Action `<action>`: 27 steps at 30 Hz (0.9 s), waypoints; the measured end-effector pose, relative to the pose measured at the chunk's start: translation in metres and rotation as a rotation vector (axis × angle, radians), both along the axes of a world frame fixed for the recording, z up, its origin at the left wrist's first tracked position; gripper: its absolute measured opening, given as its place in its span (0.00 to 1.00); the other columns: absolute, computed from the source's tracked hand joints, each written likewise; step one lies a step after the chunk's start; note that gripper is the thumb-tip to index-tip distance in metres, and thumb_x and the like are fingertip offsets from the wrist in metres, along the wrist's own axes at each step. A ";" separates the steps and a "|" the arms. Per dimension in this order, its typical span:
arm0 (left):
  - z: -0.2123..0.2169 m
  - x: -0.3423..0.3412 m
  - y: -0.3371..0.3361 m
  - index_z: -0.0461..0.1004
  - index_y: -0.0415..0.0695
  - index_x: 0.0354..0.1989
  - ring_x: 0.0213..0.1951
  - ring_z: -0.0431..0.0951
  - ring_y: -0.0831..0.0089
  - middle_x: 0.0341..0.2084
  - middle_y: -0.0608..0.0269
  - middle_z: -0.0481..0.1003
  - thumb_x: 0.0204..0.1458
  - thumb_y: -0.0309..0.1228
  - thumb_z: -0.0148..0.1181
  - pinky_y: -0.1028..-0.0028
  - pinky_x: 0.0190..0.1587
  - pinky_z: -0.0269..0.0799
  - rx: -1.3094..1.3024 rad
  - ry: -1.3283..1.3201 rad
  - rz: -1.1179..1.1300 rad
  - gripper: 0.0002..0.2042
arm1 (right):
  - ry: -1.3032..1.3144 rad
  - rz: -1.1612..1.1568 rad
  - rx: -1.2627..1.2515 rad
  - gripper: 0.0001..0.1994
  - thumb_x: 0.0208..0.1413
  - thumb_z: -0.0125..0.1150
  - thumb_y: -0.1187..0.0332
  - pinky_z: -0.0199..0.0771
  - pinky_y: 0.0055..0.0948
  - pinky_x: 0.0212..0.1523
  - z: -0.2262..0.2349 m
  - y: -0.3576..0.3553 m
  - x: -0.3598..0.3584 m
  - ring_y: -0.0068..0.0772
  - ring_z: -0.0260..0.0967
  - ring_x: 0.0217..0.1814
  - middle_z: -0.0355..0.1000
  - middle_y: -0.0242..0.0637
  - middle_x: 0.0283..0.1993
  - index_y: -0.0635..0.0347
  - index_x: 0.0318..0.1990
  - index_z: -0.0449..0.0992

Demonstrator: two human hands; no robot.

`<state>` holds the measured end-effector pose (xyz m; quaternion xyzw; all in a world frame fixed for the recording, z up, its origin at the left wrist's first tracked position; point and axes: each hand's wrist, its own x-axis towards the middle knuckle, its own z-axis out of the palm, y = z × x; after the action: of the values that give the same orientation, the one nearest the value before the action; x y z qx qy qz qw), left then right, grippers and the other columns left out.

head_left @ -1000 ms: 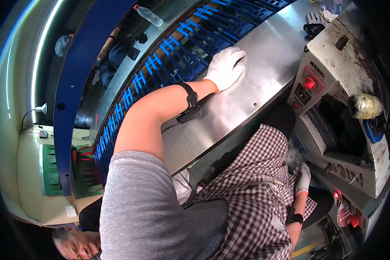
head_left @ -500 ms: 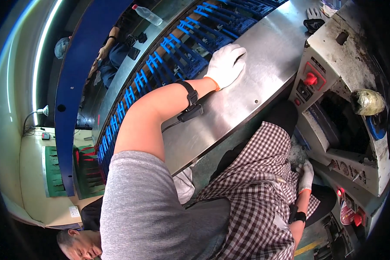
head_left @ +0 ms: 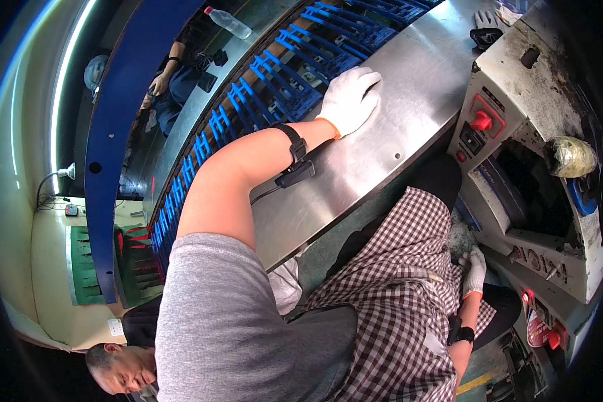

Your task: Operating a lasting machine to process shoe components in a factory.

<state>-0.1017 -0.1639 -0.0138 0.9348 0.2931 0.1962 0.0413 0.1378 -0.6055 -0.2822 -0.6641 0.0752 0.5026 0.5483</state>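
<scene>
Steel, brushed and grey, forms the long curved worktop [head_left: 409, 127] on which the person's left hand [head_left: 350, 99], in a white knit glove with an orange cuff, lies flat with the fingers spread wide and the palm down, holding nothing. Its fingertips reach the edge where the row of blue plastic racks [head_left: 275, 94] runs alongside the steel, and the nearest rack sits just beside the glove. A black strap with a small black box [head_left: 295, 157] wraps the bare forearm behind the wrist, a thin cable trailing from it. The right hand [head_left: 474, 271], also in a white glove, hangs low beside the checked black-and-white shirt [head_left: 402, 301], near the lower front of a worn white machine housing [head_left: 549, 87]; its fingers look loosely curled, and whether they grip anything cannot be told. A black watch [head_left: 460, 333] sits on that forearm. On the housing a red round push-button [head_left: 480, 121] stands on a dark panel, and a yellowish wrapped lump [head_left: 571, 157] rests at the mouth of its dark opening. A clear plastic bottle with a red cap [head_left: 228, 23] lies on the far surface beyond the racks, where another person's hand [head_left: 158, 84] rests. A spare grey glove [head_left: 484, 25] lies at the far end of the worktop.
</scene>
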 end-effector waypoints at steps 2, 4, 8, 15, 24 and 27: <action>0.000 0.001 0.000 0.73 0.44 0.48 0.53 0.71 0.54 0.49 0.53 0.72 0.52 0.34 0.52 0.59 0.56 0.66 -0.002 0.002 -0.004 0.15 | -0.004 -0.008 0.013 0.18 0.62 0.54 0.65 0.73 0.27 0.40 -0.002 0.000 0.000 0.27 0.70 0.35 0.73 0.36 0.38 0.61 0.57 0.69; -0.001 0.002 0.000 0.73 0.45 0.48 0.53 0.71 0.54 0.49 0.54 0.72 0.52 0.34 0.52 0.59 0.56 0.66 -0.001 0.003 -0.007 0.15 | -0.005 -0.019 0.024 0.18 0.62 0.55 0.65 0.73 0.27 0.39 -0.006 -0.003 0.001 0.27 0.70 0.34 0.73 0.36 0.38 0.61 0.57 0.69; -0.001 -0.002 0.001 0.73 0.45 0.48 0.52 0.70 0.54 0.48 0.54 0.72 0.52 0.34 0.52 0.59 0.56 0.66 0.005 0.009 -0.001 0.15 | 0.013 0.002 0.002 0.18 0.61 0.55 0.66 0.73 0.26 0.39 0.001 0.001 0.000 0.27 0.71 0.34 0.72 0.35 0.39 0.61 0.57 0.69; -0.002 0.000 0.001 0.73 0.45 0.48 0.52 0.71 0.54 0.48 0.54 0.72 0.52 0.33 0.53 0.59 0.56 0.66 0.010 -0.003 -0.008 0.15 | 0.016 -0.014 0.020 0.18 0.61 0.55 0.66 0.73 0.26 0.37 -0.004 -0.002 0.001 0.27 0.71 0.33 0.73 0.33 0.37 0.60 0.57 0.69; -0.001 0.000 0.001 0.73 0.44 0.47 0.52 0.71 0.54 0.48 0.54 0.72 0.52 0.33 0.53 0.59 0.56 0.66 0.002 -0.001 -0.001 0.15 | 0.009 0.000 0.045 0.17 0.61 0.55 0.66 0.72 0.27 0.39 0.000 0.000 -0.001 0.27 0.71 0.33 0.73 0.33 0.38 0.60 0.56 0.70; -0.002 0.001 0.000 0.73 0.44 0.47 0.52 0.71 0.54 0.48 0.54 0.72 0.52 0.33 0.52 0.59 0.55 0.66 0.005 -0.020 -0.002 0.15 | 0.012 0.008 0.043 0.18 0.61 0.55 0.67 0.72 0.27 0.40 0.002 -0.002 0.000 0.27 0.70 0.35 0.73 0.33 0.38 0.61 0.57 0.70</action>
<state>-0.1009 -0.1637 -0.0161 0.9333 0.2910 0.2063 0.0419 0.1374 -0.6075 -0.2798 -0.6493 0.0652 0.5103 0.5601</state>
